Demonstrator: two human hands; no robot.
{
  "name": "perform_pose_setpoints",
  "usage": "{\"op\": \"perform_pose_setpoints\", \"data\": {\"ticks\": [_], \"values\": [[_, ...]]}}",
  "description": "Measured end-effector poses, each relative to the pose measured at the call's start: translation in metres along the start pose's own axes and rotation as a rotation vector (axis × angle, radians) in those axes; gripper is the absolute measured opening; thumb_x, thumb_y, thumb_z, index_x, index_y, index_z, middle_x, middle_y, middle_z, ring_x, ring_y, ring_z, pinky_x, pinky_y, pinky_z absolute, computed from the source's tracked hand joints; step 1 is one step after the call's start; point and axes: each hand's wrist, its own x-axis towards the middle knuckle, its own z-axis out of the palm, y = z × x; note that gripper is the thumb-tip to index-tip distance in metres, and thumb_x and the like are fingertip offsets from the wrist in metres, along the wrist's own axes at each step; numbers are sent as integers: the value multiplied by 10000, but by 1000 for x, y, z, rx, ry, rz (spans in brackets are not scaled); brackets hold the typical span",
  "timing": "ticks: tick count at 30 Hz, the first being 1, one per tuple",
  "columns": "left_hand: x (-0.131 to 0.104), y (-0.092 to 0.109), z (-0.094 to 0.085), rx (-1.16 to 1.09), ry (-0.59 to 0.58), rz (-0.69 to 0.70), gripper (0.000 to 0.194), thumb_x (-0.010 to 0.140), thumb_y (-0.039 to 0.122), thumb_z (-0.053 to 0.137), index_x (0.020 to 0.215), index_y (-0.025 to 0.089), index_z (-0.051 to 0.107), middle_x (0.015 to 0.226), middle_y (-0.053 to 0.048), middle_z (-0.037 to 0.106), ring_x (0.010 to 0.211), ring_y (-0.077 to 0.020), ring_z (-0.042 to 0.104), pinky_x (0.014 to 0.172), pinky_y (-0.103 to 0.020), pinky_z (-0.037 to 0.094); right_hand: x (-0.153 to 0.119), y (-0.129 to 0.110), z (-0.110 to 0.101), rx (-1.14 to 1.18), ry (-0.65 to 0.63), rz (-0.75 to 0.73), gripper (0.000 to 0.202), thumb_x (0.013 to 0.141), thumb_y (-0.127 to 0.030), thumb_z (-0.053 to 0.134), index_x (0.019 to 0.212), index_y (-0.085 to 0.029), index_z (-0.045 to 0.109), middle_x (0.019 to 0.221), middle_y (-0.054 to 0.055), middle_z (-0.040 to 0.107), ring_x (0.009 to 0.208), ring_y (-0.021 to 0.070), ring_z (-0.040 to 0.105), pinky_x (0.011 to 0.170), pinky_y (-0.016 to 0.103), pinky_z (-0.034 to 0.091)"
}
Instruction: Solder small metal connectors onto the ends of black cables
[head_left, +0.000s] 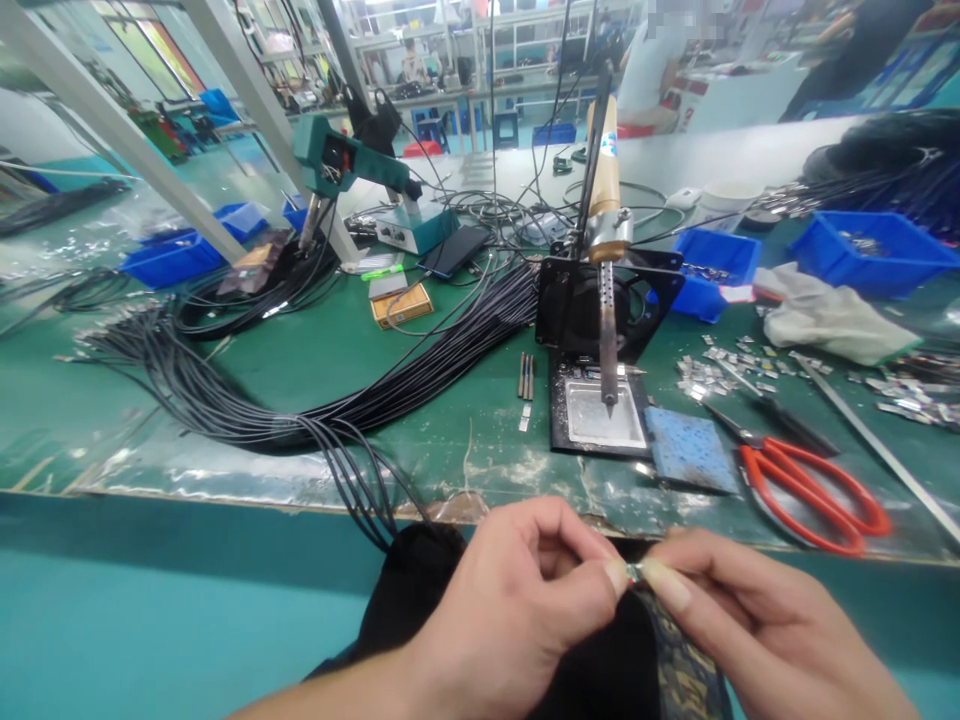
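In front of the bench edge, my left hand (534, 590) is closed, its thumb and forefinger pinching a small shiny metal piece (634, 573). From the other side, my right hand (757, 615) grips the same piece between thumb and finger. Its exact kind is mostly hidden by the fingertips. Beyond the hands, a soldering iron (608, 330) with a wooden handle points down over a square metal tray (600, 440). A blue sponge (690, 450) lies beside the tray, and orange-handled scissors (810, 490) rest to its right.
A thick bundle of black cables (420, 385) curves across the green bench (247, 365), some ends hanging over its edge. Small metal parts (720, 372) lie scattered near a white glove (825, 315) and blue bins (870, 255). A black fan (577, 305) stands behind the iron.
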Motion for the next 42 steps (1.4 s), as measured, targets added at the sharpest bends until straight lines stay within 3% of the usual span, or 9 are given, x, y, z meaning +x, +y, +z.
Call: {"op": "perform_pose_setpoints", "data": {"ticks": [7,10,13,15,19,29,32,36,42], "values": [[1,3,2,-4,23,-2,158,803,208,748,731,151,619,834,-39,704,767,-138,587,725,-246,441,3,-2,1,3,12,14,236,945,-421,635,880,-239,770,794,35,748,702,173,726,632,192,601],[3,3,2,28,40,3,164,796,233,754,733,153,626,829,-50,704,757,-149,583,713,-262,442,3,3,0,-27,22,25,211,955,-425,631,967,-241,733,810,30,730,722,170,721,642,187,597],[5,4,1,88,61,30,156,807,250,742,740,155,638,835,-60,708,738,-151,577,689,-269,438,-2,15,-2,-61,119,14,180,970,-421,616,1059,-265,628,743,-7,655,637,140,655,558,163,562],[6,5,1,127,76,53,141,818,244,729,748,155,646,829,-55,705,716,-142,566,673,-266,433,-6,21,-2,-78,197,-17,130,1005,-401,558,1007,-272,575,705,-26,591,578,118,587,509,149,526],[11,8,3,142,89,92,114,831,224,717,760,162,652,792,-36,688,690,-132,556,652,-257,434,-4,22,4,-92,250,-111,132,1044,-339,482,942,-271,532,737,-24,577,606,111,576,553,154,530],[29,14,3,40,158,123,147,816,206,752,748,159,630,804,-13,670,713,-112,542,657,-230,419,18,6,16,-86,379,-192,55,1008,-290,571,958,-268,578,852,-17,588,656,101,650,593,172,565],[36,15,5,43,178,118,141,822,227,750,763,151,647,790,-21,685,711,-126,568,671,-247,444,25,6,19,-110,515,-235,37,984,-268,616,954,-247,621,894,5,621,686,116,677,613,203,579],[43,17,6,26,206,138,126,820,216,746,761,149,657,778,-13,696,714,-125,592,671,-235,462,39,9,25,-235,677,-429,36,936,-184,680,960,-210,676,993,33,650,786,131,685,699,243,578],[45,20,8,7,232,149,140,816,204,750,740,145,649,755,1,700,692,-99,590,662,-200,455,44,7,26,-370,663,-499,54,934,-161,689,967,-204,692,1016,23,667,914,115,671,844,205,532]]}}
